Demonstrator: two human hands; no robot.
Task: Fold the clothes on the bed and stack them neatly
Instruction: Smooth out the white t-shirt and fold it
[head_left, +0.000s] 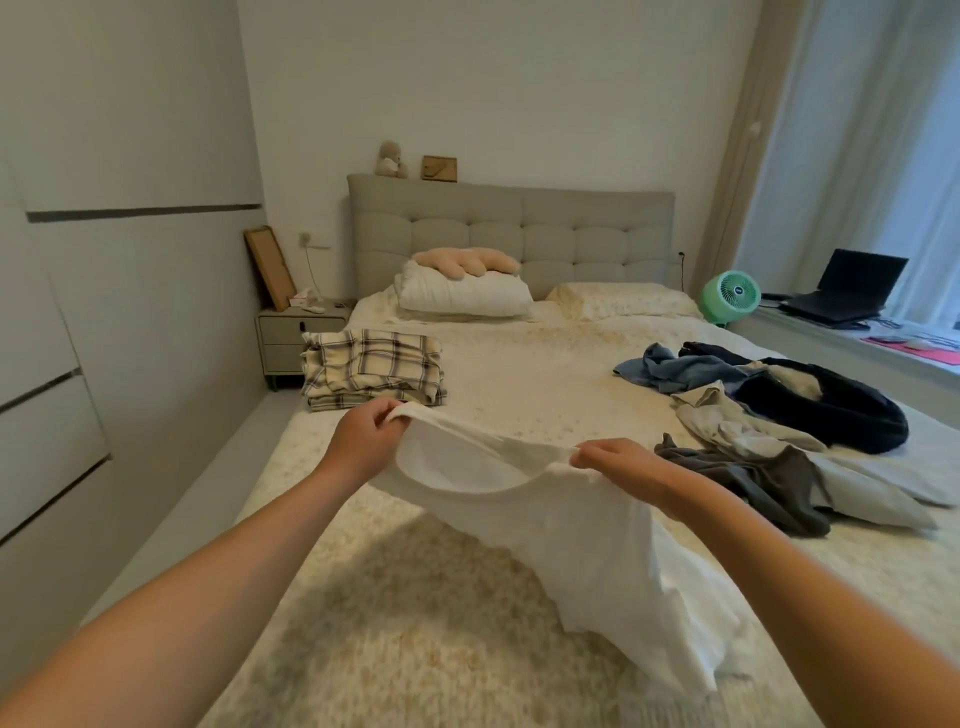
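Observation:
I hold a white T-shirt (587, 540) up above the bed (530, 374), its neck opening facing me. My left hand (363, 441) pinches one shoulder and my right hand (618, 462) pinches the other, so the body hangs down to the lower right. A folded plaid stack (371, 374) lies on the bed's left side, just beyond my left hand. To the right lies an unfolded heap: a blue denim piece (670, 369), a dark navy garment (831, 410), a beige garment (753, 431) and a dark grey one (753, 478).
White pillows (462, 293) and a padded grey headboard (511, 234) are at the far end. A nightstand (288, 338) stands at the left of the bed, a green fan (731, 296) and a laptop (847, 291) on the sill at right. Wardrobe doors line the left wall.

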